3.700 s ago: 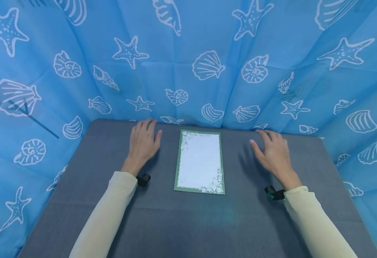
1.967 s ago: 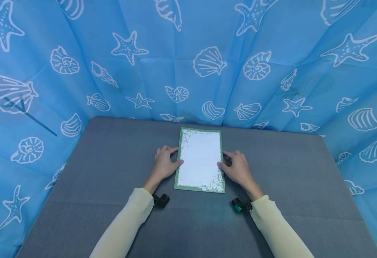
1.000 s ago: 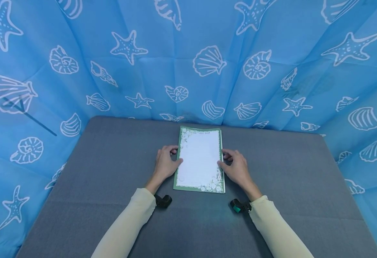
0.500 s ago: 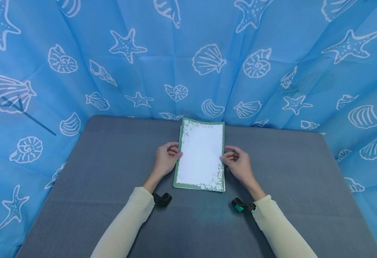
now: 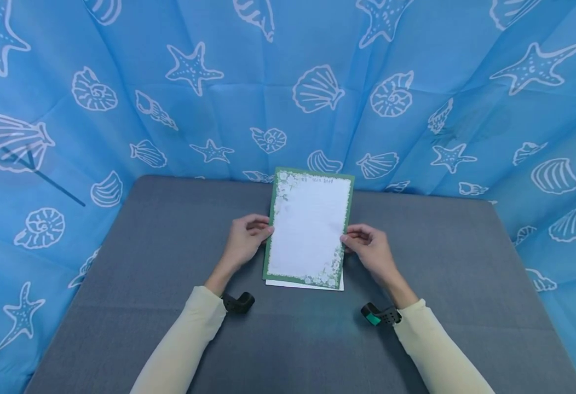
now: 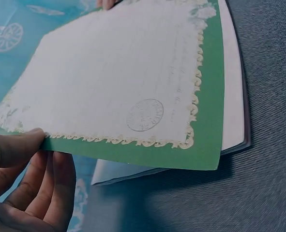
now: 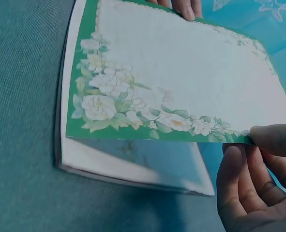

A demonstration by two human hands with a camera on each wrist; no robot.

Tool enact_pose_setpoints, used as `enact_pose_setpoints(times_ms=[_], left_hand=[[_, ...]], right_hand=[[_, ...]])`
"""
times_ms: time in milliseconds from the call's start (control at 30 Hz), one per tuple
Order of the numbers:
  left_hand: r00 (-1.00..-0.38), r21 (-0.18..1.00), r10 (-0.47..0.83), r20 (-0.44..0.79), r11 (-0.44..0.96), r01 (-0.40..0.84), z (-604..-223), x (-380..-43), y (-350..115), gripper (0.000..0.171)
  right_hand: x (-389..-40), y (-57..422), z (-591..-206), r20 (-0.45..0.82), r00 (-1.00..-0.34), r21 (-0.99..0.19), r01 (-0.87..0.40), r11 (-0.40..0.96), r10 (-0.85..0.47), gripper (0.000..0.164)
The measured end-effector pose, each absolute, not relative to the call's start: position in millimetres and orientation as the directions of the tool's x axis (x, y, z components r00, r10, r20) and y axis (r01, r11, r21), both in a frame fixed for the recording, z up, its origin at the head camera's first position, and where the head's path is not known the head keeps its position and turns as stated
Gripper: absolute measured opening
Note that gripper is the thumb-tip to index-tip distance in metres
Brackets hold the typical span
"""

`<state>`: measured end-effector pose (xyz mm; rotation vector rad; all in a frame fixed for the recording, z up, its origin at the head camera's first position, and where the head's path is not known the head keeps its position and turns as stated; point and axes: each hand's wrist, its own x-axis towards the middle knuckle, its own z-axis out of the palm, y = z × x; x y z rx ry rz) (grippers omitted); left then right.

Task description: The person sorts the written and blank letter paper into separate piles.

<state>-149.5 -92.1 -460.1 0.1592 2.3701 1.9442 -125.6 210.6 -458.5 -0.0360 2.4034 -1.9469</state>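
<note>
A sheet of decorative paper (image 5: 310, 227) with a green border and white flowers is raised, tilted, between both hands. My left hand (image 5: 246, 239) pinches its left edge, thumb on top and fingers beneath. At the opposite edge, my right hand (image 5: 370, 249) pinches it the same way. Below the sheet lies a thin white stack or booklet (image 7: 133, 169) on the table, mostly covered; its near edge peeks out. In the left wrist view a round stamp mark shows on the sheet (image 6: 109, 72), and the stack's corner (image 6: 233, 96) sits under it.
The sheet and stack are over a grey cloth-covered table (image 5: 170, 219). Behind the table and along its sides hangs a blue curtain (image 5: 248, 71) printed with white shells and starfish. Each wrist wears a black band.
Both hands came in from the sides and took the sheet's edges. They have since lifted it off the stack and shifted it slightly away, baring the stack's near edge.
</note>
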Motion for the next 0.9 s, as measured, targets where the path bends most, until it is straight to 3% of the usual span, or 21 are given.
enact_pose_setpoints(times_ms=[300, 633, 900], left_hand=[[-0.990, 0.982, 0.139, -0.018, 0.189, 0.009, -448.8, -148.6, -113.2, 0.029], [-0.988, 0.956, 0.109, -0.111, 0.282, -0.077, -441.2, -154.5, -163.4, 0.033], [-0.980, 0.919, 0.075, -0.185, 0.368, -0.145, -444.5, -158.1, -204.4, 0.039]], right_hand=[[-126.6, 193.0, -443.4, -0.047, -0.995, -0.987, 0.034, 0.155, -0.083, 0.027], [-139.4, 146.6, -439.2, -0.088, -0.987, -0.994, 0.078, 0.079, -0.136, 0.023], [-150.4, 102.5, -446.1, -0.178, -0.976, -0.981, 0.166, 0.098, -0.128, 0.017]])
